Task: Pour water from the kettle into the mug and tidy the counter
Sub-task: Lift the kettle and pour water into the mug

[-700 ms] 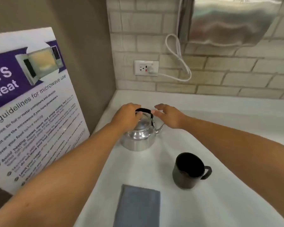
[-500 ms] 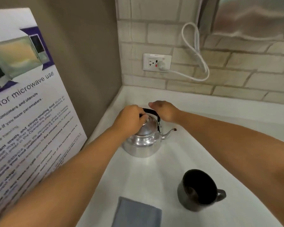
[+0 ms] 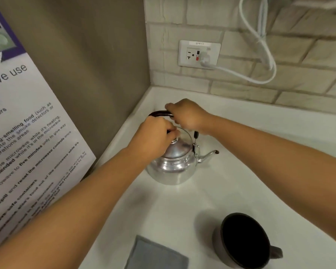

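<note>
A shiny metal kettle (image 3: 173, 169) stands on the white counter (image 3: 231, 183) near the back left corner, spout pointing right. My right hand (image 3: 186, 115) is closed around its black arched handle above the lid. My left hand (image 3: 153, 136) pinches the lid's knob, and the lid looks slightly tilted. A black mug (image 3: 242, 241) stands empty at the front right, its handle to the right. A folded grey cloth (image 3: 155, 255) lies at the front edge, left of the mug.
A microwave-guideline poster (image 3: 21, 133) leans along the left side. The brick back wall carries a white outlet (image 3: 199, 54) with a plugged-in white cord (image 3: 260, 55) looping up to the right. A brown wall closes the corner.
My right hand has moved from beside the kettle onto the black handle and closed on it. My left hand has settled onto the lid knob. The view has come closer.
</note>
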The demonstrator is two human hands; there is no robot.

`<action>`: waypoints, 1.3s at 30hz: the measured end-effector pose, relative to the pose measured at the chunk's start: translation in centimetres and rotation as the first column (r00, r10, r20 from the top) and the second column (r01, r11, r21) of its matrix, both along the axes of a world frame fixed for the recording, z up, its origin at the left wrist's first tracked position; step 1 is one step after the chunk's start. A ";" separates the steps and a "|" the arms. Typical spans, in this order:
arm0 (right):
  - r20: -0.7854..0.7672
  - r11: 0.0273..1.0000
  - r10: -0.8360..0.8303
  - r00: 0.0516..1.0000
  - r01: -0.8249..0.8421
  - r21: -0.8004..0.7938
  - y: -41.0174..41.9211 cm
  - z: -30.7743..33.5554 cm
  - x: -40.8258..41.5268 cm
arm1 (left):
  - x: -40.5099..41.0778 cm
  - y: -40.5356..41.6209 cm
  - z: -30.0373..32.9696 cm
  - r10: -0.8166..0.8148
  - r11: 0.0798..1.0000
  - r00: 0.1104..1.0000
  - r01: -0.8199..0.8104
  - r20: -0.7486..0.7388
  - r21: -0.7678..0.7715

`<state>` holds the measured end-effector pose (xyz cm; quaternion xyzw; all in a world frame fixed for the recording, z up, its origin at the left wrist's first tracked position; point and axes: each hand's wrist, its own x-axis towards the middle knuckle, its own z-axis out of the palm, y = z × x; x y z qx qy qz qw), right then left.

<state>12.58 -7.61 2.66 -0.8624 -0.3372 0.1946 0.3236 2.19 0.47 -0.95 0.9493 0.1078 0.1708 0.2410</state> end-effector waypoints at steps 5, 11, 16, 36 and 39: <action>0.149 0.993 -0.023 0.989 0.005 0.122 -0.8 -0.3 -2.2 | -1.1 -0.9 -0.2 -0.012 0.999 1.000 0.012 0.000 0.046; 0.099 0.958 -0.131 0.986 0.100 0.269 -1.7 0.8 -3.0 | -4.0 -0.1 2.1 0.154 0.981 0.912 -0.096 0.380 -0.168; 0.145 0.907 -0.163 0.976 0.090 0.412 -2.5 5.9 -4.5 | -3.3 0.1 5.1 0.368 0.872 0.766 -0.086 0.527 -0.483; 0.105 0.809 -0.405 0.908 0.303 0.503 -15.3 6.5 -14.8 | -11.0 -4.2 7.1 0.460 0.593 0.824 -0.006 0.333 -0.805; 0.004 0.744 -0.538 0.843 0.473 0.471 -20.0 1.2 -16.0 | -12.1 -4.8 6.3 0.436 0.597 0.843 -0.008 0.316 -0.802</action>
